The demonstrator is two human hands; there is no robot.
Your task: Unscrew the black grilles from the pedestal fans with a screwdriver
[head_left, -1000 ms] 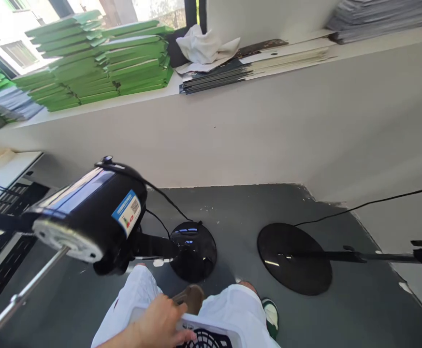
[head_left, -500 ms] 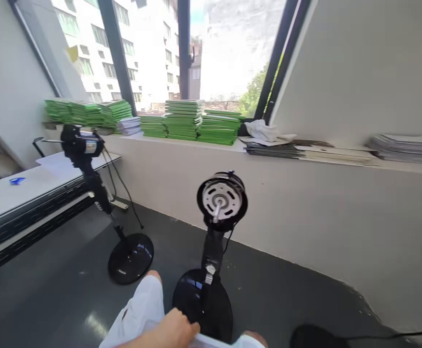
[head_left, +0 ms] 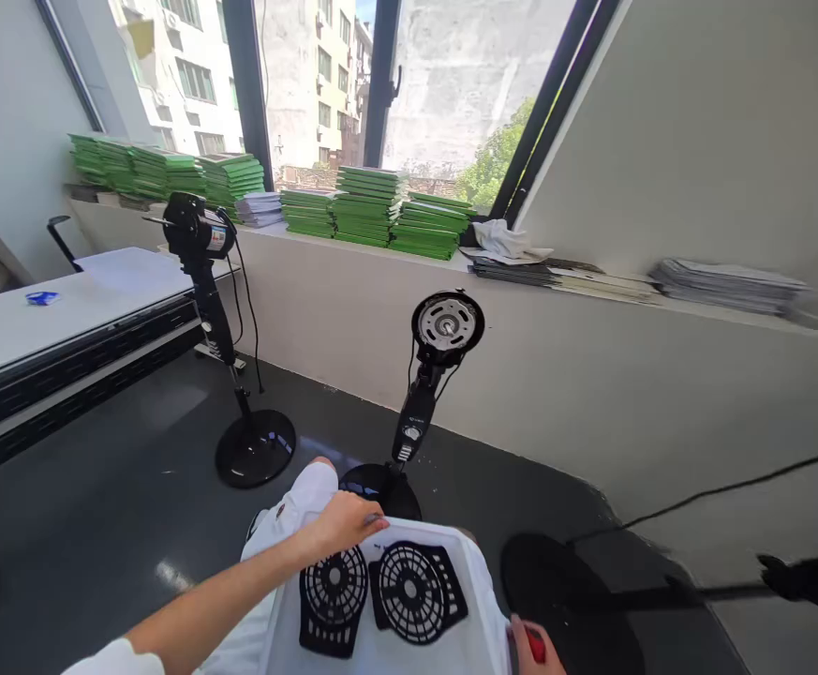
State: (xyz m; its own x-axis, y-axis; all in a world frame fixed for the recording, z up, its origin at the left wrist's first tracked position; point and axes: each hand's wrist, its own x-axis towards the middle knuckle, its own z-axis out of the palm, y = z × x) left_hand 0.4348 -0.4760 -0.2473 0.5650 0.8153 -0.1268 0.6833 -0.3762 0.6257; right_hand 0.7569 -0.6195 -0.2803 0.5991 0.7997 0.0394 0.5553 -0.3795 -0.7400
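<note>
A white plastic tray (head_left: 373, 661) rests on my lap, with two black fan motor covers (head_left: 409, 589) lying in it. My left hand (head_left: 353, 520) is at the tray's far edge, thumb and fingers pinched together; whatever they hold is too small to name. Low at the tray's right side, my right hand (head_left: 539, 649) is closed around a red object (head_left: 536, 645), mostly hidden by the fingers. Just beyond the tray stands a black fan stand (head_left: 415, 412), without blades or cage. Its round motor face (head_left: 449, 325) points toward me.
To the left stands a second bladeless black fan (head_left: 201, 253), beside a white table (head_left: 85, 314) with a small blue item (head_left: 42, 298). Green stacks (head_left: 366, 206) line the windowsill. At right are a dark round base (head_left: 563, 600) and a cable (head_left: 732, 485).
My view has tipped down and shifted, bringing the tray with the motor covers and my right hand into sight. My left hand now appears higher, at the tray's far edge.
</note>
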